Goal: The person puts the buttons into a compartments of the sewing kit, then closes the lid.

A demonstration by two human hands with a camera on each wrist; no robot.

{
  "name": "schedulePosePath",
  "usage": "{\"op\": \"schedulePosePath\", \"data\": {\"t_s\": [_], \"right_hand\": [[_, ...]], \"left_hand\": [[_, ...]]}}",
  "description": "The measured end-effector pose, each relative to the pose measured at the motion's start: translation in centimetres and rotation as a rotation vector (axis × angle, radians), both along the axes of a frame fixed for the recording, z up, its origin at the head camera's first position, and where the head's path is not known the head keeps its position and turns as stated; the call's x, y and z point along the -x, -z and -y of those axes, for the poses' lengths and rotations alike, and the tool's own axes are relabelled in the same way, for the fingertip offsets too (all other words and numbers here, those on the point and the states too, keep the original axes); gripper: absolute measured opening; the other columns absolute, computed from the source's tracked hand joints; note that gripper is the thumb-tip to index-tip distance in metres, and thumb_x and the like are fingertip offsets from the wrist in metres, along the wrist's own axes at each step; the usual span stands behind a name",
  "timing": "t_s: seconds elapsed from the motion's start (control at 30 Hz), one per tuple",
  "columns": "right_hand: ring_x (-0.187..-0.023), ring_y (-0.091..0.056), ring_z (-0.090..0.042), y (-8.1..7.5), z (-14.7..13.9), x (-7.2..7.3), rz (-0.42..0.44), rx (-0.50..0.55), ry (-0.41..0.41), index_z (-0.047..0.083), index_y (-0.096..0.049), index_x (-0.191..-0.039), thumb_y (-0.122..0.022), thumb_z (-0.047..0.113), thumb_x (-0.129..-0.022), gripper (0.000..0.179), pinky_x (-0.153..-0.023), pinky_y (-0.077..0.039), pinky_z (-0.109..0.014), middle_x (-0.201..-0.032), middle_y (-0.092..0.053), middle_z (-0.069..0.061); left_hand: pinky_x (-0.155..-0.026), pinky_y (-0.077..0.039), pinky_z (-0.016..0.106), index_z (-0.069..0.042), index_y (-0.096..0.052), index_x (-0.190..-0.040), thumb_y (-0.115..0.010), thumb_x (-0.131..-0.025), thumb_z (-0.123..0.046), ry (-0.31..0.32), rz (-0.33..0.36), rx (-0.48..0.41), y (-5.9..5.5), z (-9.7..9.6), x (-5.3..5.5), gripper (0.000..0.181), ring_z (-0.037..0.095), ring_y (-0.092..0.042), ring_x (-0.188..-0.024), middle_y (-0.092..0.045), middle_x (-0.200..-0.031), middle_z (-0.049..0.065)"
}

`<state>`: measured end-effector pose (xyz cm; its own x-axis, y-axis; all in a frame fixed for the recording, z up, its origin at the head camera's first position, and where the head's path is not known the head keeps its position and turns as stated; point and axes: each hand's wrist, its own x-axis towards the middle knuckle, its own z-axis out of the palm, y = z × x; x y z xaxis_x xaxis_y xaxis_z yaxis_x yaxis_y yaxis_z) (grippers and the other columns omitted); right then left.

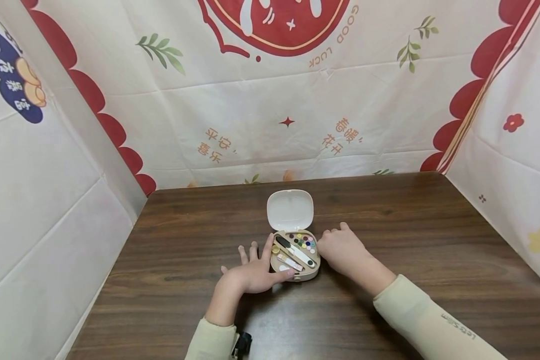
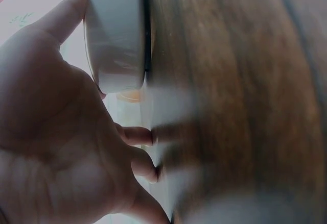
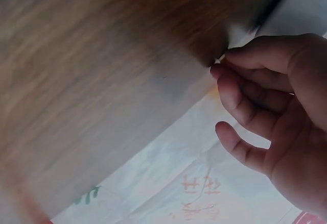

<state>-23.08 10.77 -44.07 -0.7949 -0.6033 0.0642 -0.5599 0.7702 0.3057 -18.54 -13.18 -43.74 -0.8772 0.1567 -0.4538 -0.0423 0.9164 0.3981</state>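
A small beige sewing kit (image 1: 312,274) lies with its white lid (image 1: 290,210) tipped back. Inside are colored buttons (image 1: 303,241), a long black-and-white tool (image 1: 297,252), a small labeled tube (image 1: 290,262) and a round gold piece (image 1: 275,249). My left hand (image 1: 254,275) holds the kit at its left and front, thumb and index finger spread along the rim, other fingers fanned over the table. Beside the kit's right edge, my right hand (image 1: 342,250) has bent fingers. In the right wrist view its thumb and fingertip pinch a tiny pale speck (image 3: 220,58), whose kind I cannot tell.
The kit stands on a dark wooden table (image 1: 184,225). A white cloth (image 1: 261,100) with red and leaf prints hangs behind, and white cloth walls (image 1: 517,165) close off both sides. A black strap (image 1: 243,344) shows at the left sleeve.
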Motion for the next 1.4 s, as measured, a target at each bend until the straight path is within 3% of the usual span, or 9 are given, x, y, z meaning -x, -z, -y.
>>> {"op": "schedulePosePath", "data": {"t_s": [0.13, 0.33, 0.57, 0.8, 1.07, 1.2, 1.4], "right_hand": [[-0.065, -0.062, -0.026, 0.5, 0.2, 0.0, -0.039, -0.02, -0.025, 0.016, -0.071, -0.071, -0.066, 0.011, -0.086, 0.016, -0.072, -0.046, -0.05, -0.069, -0.064, -0.008], [-0.074, -0.065, -0.027, 0.7, -0.5, 0.2, 0.005, 0.053, 0.061, 0.014, -0.07, -0.073, -0.065, 0.008, -0.085, 0.014, -0.077, -0.047, -0.052, -0.076, -0.067, -0.008], [-0.075, -0.066, -0.025, -0.8, -1.6, 0.7, 0.02, 0.141, 0.118, 0.011, -0.064, -0.075, -0.063, 0.01, -0.085, 0.011, -0.071, -0.046, -0.05, -0.078, -0.067, -0.006], [-0.061, -0.058, -0.012, -2.2, -1.1, 1.5, -0.034, 0.309, 0.004, 0.019, -0.061, -0.07, -0.065, 0.017, -0.082, 0.013, -0.061, -0.037, -0.036, -0.067, -0.056, 0.007], [-0.057, -0.052, -0.009, -2.9, 0.0, 1.4, -0.102, 0.385, -0.078, 0.02, -0.06, -0.069, -0.065, 0.019, -0.083, 0.015, -0.064, -0.035, -0.034, -0.066, -0.053, 0.01], [-0.056, -0.054, -0.011, -3.0, 0.7, 1.7, -0.14, 0.383, -0.143, 0.02, -0.057, -0.066, -0.068, 0.02, -0.081, 0.019, -0.066, -0.036, -0.036, -0.062, -0.052, 0.009], [-0.057, -0.057, -0.014, -2.1, 1.0, 2.2, -0.156, 0.277, -0.213, 0.019, -0.058, -0.068, -0.072, 0.022, -0.081, 0.019, -0.07, -0.039, -0.039, -0.062, -0.052, 0.008]], "left_hand": [[-0.09, -0.006, 0.09, -0.049, 0.014, -0.152, -0.041, -0.072, -0.092, -0.001, 0.008, -0.005, 0.0, 0.0, 0.0, 0.106, 0.044, 0.006, -0.151, -0.003, -0.166, 0.015], [-0.09, -0.006, 0.09, -0.049, 0.014, -0.152, -0.041, -0.073, -0.092, 0.001, 0.006, -0.008, -0.1, 0.0, -0.1, 0.106, 0.044, 0.006, -0.151, -0.003, -0.166, 0.015], [-0.091, -0.006, 0.09, -0.048, 0.014, -0.152, -0.042, -0.073, -0.091, -0.002, 0.009, -0.014, -0.3, 0.0, -0.3, 0.106, 0.044, 0.007, -0.151, -0.003, -0.166, 0.016], [-0.09, -0.006, 0.09, -0.048, 0.014, -0.152, -0.042, -0.073, -0.092, -0.001, -0.007, -0.01, -0.3, 0.0, -0.2, 0.106, 0.044, 0.006, -0.151, -0.004, -0.166, 0.016], [-0.09, -0.006, 0.09, -0.049, 0.016, -0.151, -0.04, -0.072, -0.093, 0.003, -0.002, 0.002, -0.1, 0.1, -0.1, 0.106, 0.044, 0.006, -0.151, -0.003, -0.166, 0.016], [-0.089, -0.006, 0.09, -0.049, 0.015, -0.152, -0.04, -0.072, -0.093, 0.0, -0.008, 0.0, -0.1, 0.1, 0.0, 0.106, 0.044, 0.006, -0.151, -0.004, -0.166, 0.015], [-0.09, -0.005, 0.09, -0.049, 0.015, -0.152, -0.04, -0.073, -0.092, 0.004, -0.002, -0.007, -0.2, 0.0, 0.0, 0.106, 0.044, 0.007, -0.151, -0.003, -0.166, 0.016]]}}
